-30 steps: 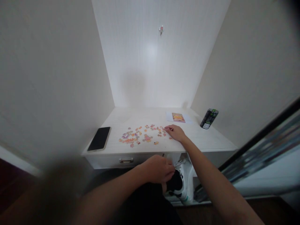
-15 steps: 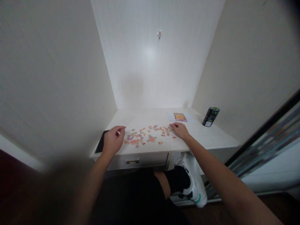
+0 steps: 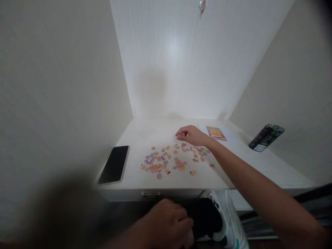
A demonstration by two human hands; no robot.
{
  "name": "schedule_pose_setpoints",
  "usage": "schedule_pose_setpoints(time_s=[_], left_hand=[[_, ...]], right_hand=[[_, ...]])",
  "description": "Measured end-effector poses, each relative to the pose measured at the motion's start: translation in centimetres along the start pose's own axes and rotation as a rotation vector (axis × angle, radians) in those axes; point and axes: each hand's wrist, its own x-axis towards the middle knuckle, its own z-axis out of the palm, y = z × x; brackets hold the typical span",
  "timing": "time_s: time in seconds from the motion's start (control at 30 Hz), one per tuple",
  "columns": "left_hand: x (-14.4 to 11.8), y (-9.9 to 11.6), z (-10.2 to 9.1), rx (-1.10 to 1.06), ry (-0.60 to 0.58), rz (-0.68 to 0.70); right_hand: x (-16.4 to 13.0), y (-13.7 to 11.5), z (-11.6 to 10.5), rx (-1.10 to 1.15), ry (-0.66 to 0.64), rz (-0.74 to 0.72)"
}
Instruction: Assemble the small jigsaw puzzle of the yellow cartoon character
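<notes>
"What's the bench (image 3: 166, 133) like?"
"White, faintly grained."
"And on it?"
"Jigsaw pieces (image 3: 179, 164) — loose, some clumped — spread from the middle toward eight o'clock. A dark-screened phone (image 3: 114, 164) lies at nine, near the edge."
"Further round?"
"A pale sheet showing an orange picture (image 3: 216, 133) at one. A dark can (image 3: 266, 137), between two and three."

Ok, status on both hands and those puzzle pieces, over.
Right hand beyond the puzzle pieces, hold unclear. Left hand curled, short of the desk. Pieces scattered on top. Phone and can off to the sides.
</notes>
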Motion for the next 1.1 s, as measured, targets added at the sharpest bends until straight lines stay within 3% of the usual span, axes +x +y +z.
schedule_pose_setpoints(time_s=[0.1,0.17,0.3,0.4,0.53,0.7,0.87,0.97,1.1], left_hand=[[0.5,-0.6,1.0,-0.121,-0.207,-0.056],[0.8,-1.1,0.5,-0.224,-0.304,-0.166],[1.3,-1.4,-1.5,-0.442,-0.418,-0.398],[1.6,-1.4,-2.1,-0.548,-0.479,-0.466],[1.3,-1.2,-1.5,-0.548,-0.479,-0.521],[0.8,-0.6,-1.1,-0.515,-0.42,-0.561],[1.6,-0.5,-1.4,-0.456,-0.452,-0.548],[1.8,-0.5,-1.4,-0.396,-0.461,-0.545],[1.3,-0.6,-1.3,-0.344,-0.465,-0.538]], right_hand=[[3.0,-2.2,1.1,-0.026,-0.237,-0.182],[3.8,-2.1,2.0,-0.077,-0.275,-0.189],[3.5,0.4,3.7,-0.119,-0.221,-0.106],[2.7,2.2,4.4,-0.093,-0.118,-0.072],[2.1,2.9,4.8,-0.07,-0.113,-0.081],[1.8,2.0,5.0,-0.093,-0.104,-0.195],[1.7,1.5,5.0,-0.097,-0.087,-0.29],[1.6,2.3,4.4,-0.09,-0.071,-0.255],[1.7,3.6,3.5,0.001,-0.146,-0.162]])
